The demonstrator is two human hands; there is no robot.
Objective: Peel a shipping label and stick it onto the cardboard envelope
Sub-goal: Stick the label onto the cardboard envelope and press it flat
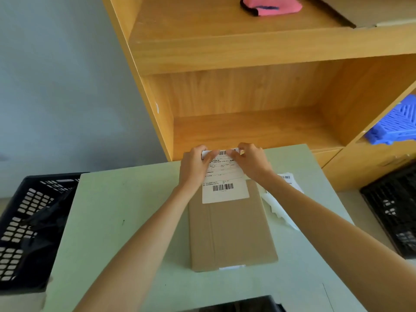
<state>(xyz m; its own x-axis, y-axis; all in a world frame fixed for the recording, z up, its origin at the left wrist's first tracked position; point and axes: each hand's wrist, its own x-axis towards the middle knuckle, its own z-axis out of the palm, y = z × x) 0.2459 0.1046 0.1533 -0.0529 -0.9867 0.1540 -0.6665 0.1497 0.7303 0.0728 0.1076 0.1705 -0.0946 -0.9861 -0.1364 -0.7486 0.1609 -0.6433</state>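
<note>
A brown cardboard envelope [231, 230] lies flat on the pale green table [117, 221], long side running away from me. A white shipping label [225, 188] with barcodes and printed text hangs over the envelope's far end, its lower part resting on the cardboard. My left hand [194, 167] pinches the label's top left corner. My right hand [252, 163] pinches the top right corner. Both hands hold the top edge lifted near the table's far edge.
More white labels and backing paper [283, 203] lie right of the envelope. Black slotted crates stand at the left [29, 228] and right [391, 212]. A wooden shelf unit [247, 109] rises behind the table, holding a pink cloth [270, 5] and a blue plastic piece [396, 122].
</note>
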